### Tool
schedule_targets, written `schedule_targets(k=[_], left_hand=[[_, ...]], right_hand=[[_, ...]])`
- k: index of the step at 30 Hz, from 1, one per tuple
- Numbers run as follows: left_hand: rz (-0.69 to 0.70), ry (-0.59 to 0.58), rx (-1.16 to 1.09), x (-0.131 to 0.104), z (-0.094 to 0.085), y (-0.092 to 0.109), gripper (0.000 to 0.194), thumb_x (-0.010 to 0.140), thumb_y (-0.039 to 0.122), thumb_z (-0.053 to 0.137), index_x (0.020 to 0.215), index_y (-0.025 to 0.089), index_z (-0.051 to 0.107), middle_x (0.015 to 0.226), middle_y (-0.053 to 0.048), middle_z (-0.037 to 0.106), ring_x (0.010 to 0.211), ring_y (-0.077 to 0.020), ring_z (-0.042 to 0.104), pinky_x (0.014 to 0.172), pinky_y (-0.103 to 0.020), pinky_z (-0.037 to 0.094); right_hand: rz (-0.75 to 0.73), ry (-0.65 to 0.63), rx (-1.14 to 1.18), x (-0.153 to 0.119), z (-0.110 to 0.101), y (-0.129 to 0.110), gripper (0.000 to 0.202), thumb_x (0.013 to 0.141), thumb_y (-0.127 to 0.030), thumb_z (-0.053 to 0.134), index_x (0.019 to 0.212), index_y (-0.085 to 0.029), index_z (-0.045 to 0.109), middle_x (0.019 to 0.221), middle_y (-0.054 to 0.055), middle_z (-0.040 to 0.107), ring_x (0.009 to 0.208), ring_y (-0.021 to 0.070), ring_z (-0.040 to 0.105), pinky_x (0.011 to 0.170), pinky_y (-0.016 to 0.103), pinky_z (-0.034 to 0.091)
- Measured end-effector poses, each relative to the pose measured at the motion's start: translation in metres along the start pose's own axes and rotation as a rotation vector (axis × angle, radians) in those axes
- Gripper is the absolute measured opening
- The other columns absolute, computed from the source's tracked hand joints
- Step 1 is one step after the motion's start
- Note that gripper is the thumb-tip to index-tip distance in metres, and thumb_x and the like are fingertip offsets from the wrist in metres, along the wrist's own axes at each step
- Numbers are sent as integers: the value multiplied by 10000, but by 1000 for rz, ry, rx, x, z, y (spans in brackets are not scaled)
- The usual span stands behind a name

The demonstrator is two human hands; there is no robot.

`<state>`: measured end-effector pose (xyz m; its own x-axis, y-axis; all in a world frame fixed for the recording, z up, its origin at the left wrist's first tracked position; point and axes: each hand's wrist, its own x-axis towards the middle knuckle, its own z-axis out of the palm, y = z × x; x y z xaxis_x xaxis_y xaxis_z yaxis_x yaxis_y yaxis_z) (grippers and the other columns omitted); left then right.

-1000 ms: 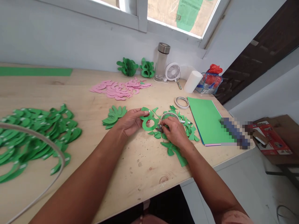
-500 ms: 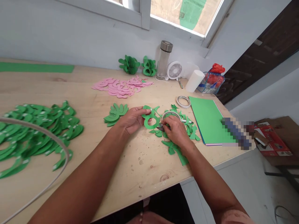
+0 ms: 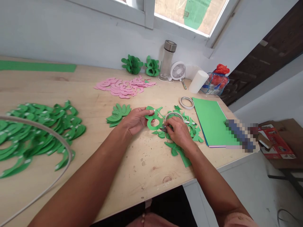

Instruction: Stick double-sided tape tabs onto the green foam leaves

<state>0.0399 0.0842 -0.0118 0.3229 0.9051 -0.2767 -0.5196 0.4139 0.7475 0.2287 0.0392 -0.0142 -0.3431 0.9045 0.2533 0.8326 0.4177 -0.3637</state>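
Observation:
My left hand [image 3: 135, 121] pinches a green paper cutout [image 3: 153, 127] between thumb and fingers; the cutout has a round hole through it. Closed around small scissors [image 3: 163, 128], my right hand [image 3: 178, 130] is just to the right of it. The dark blades point at the cutout's lower right edge, and the handles are mostly hidden in the fingers. Green paper scraps [image 3: 195, 132] lie around and beneath my right hand, with a roll of tape [image 3: 174, 114] among them. Left of my left hand sits a small stack of leaf-shaped green cutouts [image 3: 118, 114].
A big pile of green strips with white patches [image 3: 47, 129] spreads at left, behind a pale curved cable [image 3: 63, 142]. Pink cutouts [image 3: 123, 86] lie further back. Along the wall stand a glass bottle [image 3: 167, 61] and white fan [image 3: 178, 70]. Green sheets [image 3: 210, 123] are at right.
The view has shifted slightly. Both hands keep nearly the same pose, with the cutout and scissors still held; no clear change in the cutout shows.

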Motion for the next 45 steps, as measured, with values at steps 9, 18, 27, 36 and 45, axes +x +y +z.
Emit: schedule_targets(k=[9,18,27,36,45], left_hand=[[-2,-12,-3,1,-2,0,113,596,79,742,634,121,644,649,-22,633,602,-119,578,531,-224,523],[-2,-31,-12,2,-2,0,105,618,60,730,653,113,647,644,-18,638,602,-114,581,545,-226,529],[8,-23,-16,2,-2,-1,109,616,55,731,655,109,645,645,-18,640,602,-115,583,550,-229,520],[3,-25,-14,1,-1,0,103,623,51,724,648,112,644,645,-14,632,601,-110,576,541,-222,523],[6,-21,-15,1,-2,-1,95,630,53,719,648,112,647,647,-19,634,616,-113,579,550,-222,525]], right_hand=[[5,13,32,-1,0,-1,151,771,-73,478,782,-199,559,832,54,602,854,216,523,752,318,375],[-8,14,5,0,-2,-3,95,784,-120,502,744,-205,517,793,41,585,824,209,516,741,310,370],[1,19,-29,-1,-2,-2,79,802,-150,519,747,-206,519,800,43,590,840,214,514,735,314,366],[-10,17,-43,0,0,-2,120,829,-151,507,723,-206,504,798,49,571,842,214,506,754,318,368],[1,17,-14,1,-1,0,109,811,-143,494,725,-209,495,807,51,562,829,216,496,731,321,361]])
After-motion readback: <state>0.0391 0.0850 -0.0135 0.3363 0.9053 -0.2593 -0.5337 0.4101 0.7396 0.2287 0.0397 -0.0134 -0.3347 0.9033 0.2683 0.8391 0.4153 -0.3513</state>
